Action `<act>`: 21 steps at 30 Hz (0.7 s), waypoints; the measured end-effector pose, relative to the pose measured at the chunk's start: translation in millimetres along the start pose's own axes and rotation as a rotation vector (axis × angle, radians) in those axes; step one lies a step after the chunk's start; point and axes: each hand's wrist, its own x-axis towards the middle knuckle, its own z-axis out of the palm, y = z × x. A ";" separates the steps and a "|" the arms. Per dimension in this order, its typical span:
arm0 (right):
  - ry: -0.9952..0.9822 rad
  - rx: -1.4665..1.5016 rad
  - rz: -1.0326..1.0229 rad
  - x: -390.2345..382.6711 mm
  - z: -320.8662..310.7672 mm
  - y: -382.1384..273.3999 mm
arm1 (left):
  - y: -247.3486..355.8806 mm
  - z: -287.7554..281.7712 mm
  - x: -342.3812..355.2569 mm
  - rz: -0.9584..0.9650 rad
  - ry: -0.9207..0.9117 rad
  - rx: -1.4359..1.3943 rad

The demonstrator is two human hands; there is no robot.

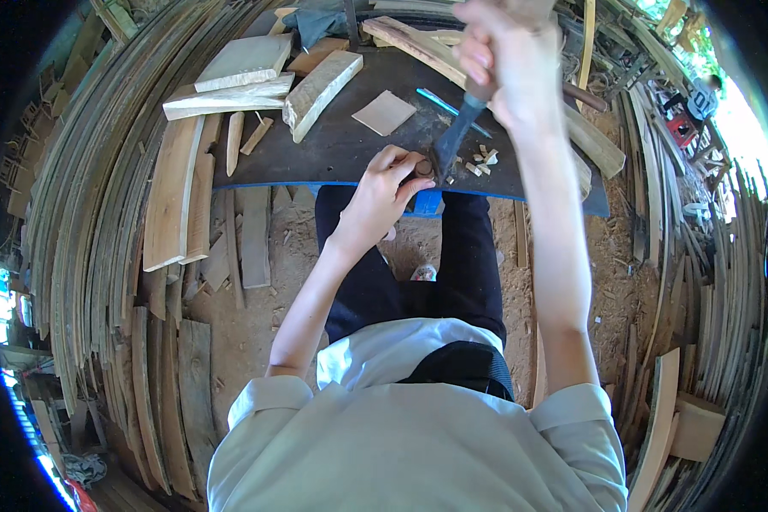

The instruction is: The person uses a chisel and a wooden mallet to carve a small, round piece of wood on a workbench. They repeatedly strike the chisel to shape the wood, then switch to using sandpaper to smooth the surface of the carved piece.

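Observation:
My left hand (386, 189) pinches a small brown round piece (425, 168) at the front edge of the dark worktop (299, 162). At top right my right hand (499, 68), slightly blurred, is closed on the handle of a dark-bladed cutting tool (456, 132), whose blade slants down to beside my left fingers. Small pale wood chips (484, 162) lie right of the blade. A square thin wood piece (384, 113) and a light-blue slim item (438, 100) lie behind my hands.
Wood blocks (320, 92) are piled at back left, offcuts (572, 136) at right, planks (175, 192) at the worktop's left. Long stacked boards (81, 205) line both sides. A seated person (700, 101) is at far right. Sawdust covers the floor (282, 247).

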 end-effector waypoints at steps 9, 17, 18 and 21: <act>-0.009 -0.011 -0.003 -0.9 6.9 -5.4 | 7.7 -3.0 -0.2 0.030 0.035 -0.001; 0.032 -0.106 0.016 6.1 3.5 26.0 | -2.9 0.2 0.0 -0.008 0.008 0.008; 0.025 -0.112 0.025 5.1 3.7 25.4 | -2.3 0.3 0.6 -0.010 0.007 0.003; 0.024 -0.142 -0.016 0.9 4.3 25.7 | -1.9 -2.0 -0.7 0.042 0.071 0.066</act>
